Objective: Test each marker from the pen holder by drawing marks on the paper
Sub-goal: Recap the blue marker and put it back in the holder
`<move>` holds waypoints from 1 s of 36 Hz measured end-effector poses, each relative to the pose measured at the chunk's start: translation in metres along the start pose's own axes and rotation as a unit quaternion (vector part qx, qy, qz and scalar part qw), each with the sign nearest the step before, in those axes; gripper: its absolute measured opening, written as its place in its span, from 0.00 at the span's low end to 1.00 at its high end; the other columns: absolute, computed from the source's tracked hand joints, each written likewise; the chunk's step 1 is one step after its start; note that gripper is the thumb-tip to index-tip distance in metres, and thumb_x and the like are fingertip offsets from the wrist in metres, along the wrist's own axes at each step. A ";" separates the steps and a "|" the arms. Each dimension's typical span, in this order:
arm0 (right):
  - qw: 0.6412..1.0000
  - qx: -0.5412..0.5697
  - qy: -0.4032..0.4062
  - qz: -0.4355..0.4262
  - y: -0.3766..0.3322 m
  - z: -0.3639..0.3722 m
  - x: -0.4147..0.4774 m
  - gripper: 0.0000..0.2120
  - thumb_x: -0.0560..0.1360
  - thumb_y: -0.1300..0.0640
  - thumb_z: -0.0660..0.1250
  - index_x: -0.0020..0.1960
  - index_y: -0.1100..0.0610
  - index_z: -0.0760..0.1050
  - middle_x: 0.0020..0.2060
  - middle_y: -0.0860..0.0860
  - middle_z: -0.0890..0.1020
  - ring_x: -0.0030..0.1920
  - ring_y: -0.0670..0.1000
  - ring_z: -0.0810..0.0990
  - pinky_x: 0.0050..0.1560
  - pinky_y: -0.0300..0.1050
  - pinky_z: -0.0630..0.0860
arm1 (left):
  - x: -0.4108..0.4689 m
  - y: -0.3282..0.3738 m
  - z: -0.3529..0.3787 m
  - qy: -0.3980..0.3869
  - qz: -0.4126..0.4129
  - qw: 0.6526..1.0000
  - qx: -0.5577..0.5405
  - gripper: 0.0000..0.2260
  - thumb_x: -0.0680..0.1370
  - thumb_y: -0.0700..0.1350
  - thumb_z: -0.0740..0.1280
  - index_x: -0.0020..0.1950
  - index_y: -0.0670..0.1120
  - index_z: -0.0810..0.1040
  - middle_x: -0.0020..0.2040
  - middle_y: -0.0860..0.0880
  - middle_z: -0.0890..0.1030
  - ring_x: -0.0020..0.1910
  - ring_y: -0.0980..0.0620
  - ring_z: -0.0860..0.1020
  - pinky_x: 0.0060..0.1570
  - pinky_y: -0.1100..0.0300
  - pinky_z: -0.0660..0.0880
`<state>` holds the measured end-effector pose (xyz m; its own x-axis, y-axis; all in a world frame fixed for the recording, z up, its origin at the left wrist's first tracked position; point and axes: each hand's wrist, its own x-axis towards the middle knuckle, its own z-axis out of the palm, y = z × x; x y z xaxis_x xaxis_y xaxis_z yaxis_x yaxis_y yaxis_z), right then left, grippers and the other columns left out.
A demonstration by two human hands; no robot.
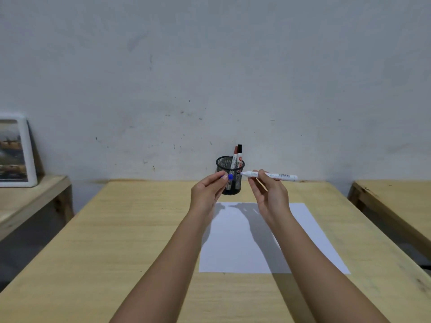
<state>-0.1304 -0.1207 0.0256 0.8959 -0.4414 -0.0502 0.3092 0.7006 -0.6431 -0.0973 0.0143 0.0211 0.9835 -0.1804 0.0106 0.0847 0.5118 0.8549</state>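
A black mesh pen holder (229, 166) stands at the table's far edge with two markers in it, one red-capped (234, 157) and one black-capped (239, 155). My right hand (268, 192) holds a white marker (272, 175) level in the air, its uncapped tip pointing left. My left hand (207, 191) pinches the blue cap (230, 176) a short gap from that tip, in front of the holder. A blank white paper (310, 234) lies on the table below both hands.
The wooden table (116, 229) runs to a grey wall. A lower side table at left carries a white-framed picture (15, 151). Another wooden table (396, 197) stands at the right, across a gap.
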 end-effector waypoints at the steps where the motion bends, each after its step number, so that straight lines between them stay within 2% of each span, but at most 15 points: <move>1: 1.000 -0.001 -0.001 -0.003 0.000 0.001 -0.001 0.01 0.75 0.67 0.64 0.45 0.63 0.73 0.43 0.56 0.79 0.48 0.54 0.80 0.48 0.43 0.81 | 0.000 -0.001 0.002 0.002 -0.004 1.000 -0.011 0.07 0.72 0.31 0.68 0.47 0.40 0.81 0.38 0.50 0.85 0.39 0.58 0.83 0.45 0.71 0.78; 8: 1.000 -0.024 -0.005 -0.008 0.000 0.001 -0.004 0.02 0.75 0.66 0.65 0.44 0.62 0.73 0.43 0.55 0.79 0.48 0.53 0.80 0.49 0.42 0.81 | 0.001 -0.002 0.007 -0.004 -0.008 1.000 -0.026 0.07 0.73 0.32 0.68 0.50 0.38 0.80 0.45 0.45 0.82 0.46 0.53 0.80 0.49 0.70 0.78; 13: 0.999 -0.050 -0.012 -0.008 0.001 0.003 -0.007 0.02 0.75 0.66 0.65 0.44 0.61 0.73 0.40 0.53 0.80 0.45 0.52 0.81 0.49 0.41 0.81 | 0.001 -0.001 0.012 -0.013 0.002 1.000 -0.003 0.06 0.73 0.32 0.68 0.47 0.40 0.81 0.44 0.45 0.83 0.45 0.53 0.80 0.50 0.69 0.78; 17: 0.997 -0.069 -0.025 -0.015 0.003 0.005 -0.009 0.03 0.75 0.66 0.65 0.44 0.60 0.73 0.40 0.53 0.80 0.44 0.50 0.81 0.53 0.43 0.79 | 0.000 -0.003 0.012 -0.030 0.015 0.998 0.051 0.06 0.72 0.33 0.69 0.47 0.41 0.81 0.44 0.46 0.83 0.44 0.53 0.80 0.51 0.68 0.78; 20: 0.997 -0.069 -0.030 -0.023 0.008 0.008 -0.009 0.04 0.75 0.67 0.65 0.43 0.60 0.73 0.40 0.54 0.79 0.43 0.51 0.81 0.50 0.40 0.80 | 0.000 -0.003 0.012 -0.020 0.024 0.998 0.056 0.09 0.73 0.33 0.69 0.52 0.37 0.80 0.40 0.49 0.84 0.41 0.55 0.81 0.48 0.69 0.78; 23: 0.996 -0.068 -0.044 -0.020 0.010 0.010 -0.010 0.03 0.74 0.68 0.66 0.43 0.61 0.73 0.39 0.55 0.79 0.43 0.52 0.81 0.47 0.38 0.81 | 0.000 -0.003 0.009 -0.019 0.025 0.999 0.019 0.07 0.73 0.32 0.68 0.50 0.39 0.81 0.36 0.52 0.85 0.38 0.59 0.83 0.43 0.71 0.78; 28: 0.991 -0.113 -0.076 0.015 0.004 0.005 -0.009 0.03 0.71 0.68 0.68 0.44 0.63 0.76 0.40 0.56 0.80 0.43 0.50 0.81 0.43 0.35 0.80 | 0.000 0.000 -0.004 -0.024 0.030 0.999 0.004 0.07 0.73 0.31 0.67 0.49 0.39 0.81 0.40 0.48 0.85 0.40 0.56 0.83 0.44 0.69 0.79; 32: 0.995 -0.058 -0.065 0.053 -0.007 0.001 -0.004 0.04 0.71 0.69 0.68 0.44 0.63 0.77 0.39 0.55 0.83 0.39 0.48 0.83 0.48 0.37 0.81 | 0.004 0.009 -0.007 -0.019 0.042 0.999 0.017 0.07 0.72 0.31 0.68 0.49 0.39 0.80 0.44 0.45 0.83 0.40 0.56 0.83 0.45 0.69 0.79; 36: 0.985 -0.132 -0.097 0.046 -0.020 -0.005 0.003 0.04 0.69 0.69 0.69 0.42 0.63 0.79 0.38 0.55 0.84 0.44 0.52 0.81 0.49 0.37 0.80 | 0.008 0.019 -0.012 -0.013 0.046 0.998 0.044 0.07 0.72 0.32 0.69 0.48 0.39 0.81 0.42 0.46 0.84 0.38 0.57 0.83 0.43 0.69 0.79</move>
<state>-0.1360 -0.1388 0.0346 0.9684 -0.2490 0.0124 0.1522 0.5510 -0.8205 -0.0857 0.0322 0.0311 0.9821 -0.1576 0.1034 -0.0214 0.4521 0.8917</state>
